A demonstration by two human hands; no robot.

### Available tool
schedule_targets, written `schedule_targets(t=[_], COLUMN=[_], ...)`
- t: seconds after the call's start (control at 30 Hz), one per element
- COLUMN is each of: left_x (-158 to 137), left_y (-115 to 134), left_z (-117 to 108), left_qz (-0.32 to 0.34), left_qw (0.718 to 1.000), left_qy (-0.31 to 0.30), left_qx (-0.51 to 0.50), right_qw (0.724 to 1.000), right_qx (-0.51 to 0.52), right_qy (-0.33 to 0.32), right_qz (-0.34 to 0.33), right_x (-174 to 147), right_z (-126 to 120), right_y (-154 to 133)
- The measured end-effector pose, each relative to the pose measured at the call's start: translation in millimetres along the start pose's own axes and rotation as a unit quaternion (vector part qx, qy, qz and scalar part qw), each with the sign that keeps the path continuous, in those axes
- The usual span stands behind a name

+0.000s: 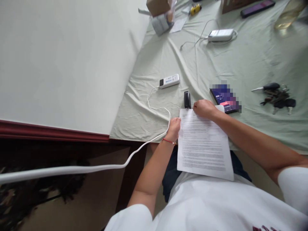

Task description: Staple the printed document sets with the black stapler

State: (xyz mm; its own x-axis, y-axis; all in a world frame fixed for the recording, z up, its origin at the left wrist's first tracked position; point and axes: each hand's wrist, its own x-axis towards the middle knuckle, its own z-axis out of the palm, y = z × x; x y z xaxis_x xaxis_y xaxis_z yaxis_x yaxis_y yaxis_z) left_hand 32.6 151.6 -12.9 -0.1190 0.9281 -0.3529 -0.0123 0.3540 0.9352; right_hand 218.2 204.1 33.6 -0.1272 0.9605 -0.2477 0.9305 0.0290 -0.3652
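At the near edge of the cloth-covered surface, my printed sheet has its upper part on it, lower part out over my lap. My left hand, red bracelet on the wrist, is at the sheet's left edge near the top corner, fingers pinching that edge. My right hand is at the top edge, fingers curled together; can't tell if they grip paper or just press. Black device, stapler-like, is at the top left corner, near end meeting the paper, just beside my right fingers. Phone, partly pixelated, at the top right corner. Keys farther right. White cabled device ahead of my left hand; white power bank well beyond.
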Motion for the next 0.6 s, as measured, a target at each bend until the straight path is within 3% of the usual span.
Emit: schedule_targets(t=[0.37,0.6], left_x=[1.0,-1.7], left_y=[0.8,0.2], left_z=[2.3,2.8], left_qz=[0.007,-0.003], left_qw=[0.999,0.998], left_qy=[-0.012,-0.001], left_qx=[0.048,0.058], right_qw=[1.000,0.984], right_qx=[0.019,0.115], right_qy=[0.002,0.134], right_qz=[0.010,0.010], right_x=[3.3,17.9], right_z=[-2.4,-6.4], right_y=[3.8,1.4])
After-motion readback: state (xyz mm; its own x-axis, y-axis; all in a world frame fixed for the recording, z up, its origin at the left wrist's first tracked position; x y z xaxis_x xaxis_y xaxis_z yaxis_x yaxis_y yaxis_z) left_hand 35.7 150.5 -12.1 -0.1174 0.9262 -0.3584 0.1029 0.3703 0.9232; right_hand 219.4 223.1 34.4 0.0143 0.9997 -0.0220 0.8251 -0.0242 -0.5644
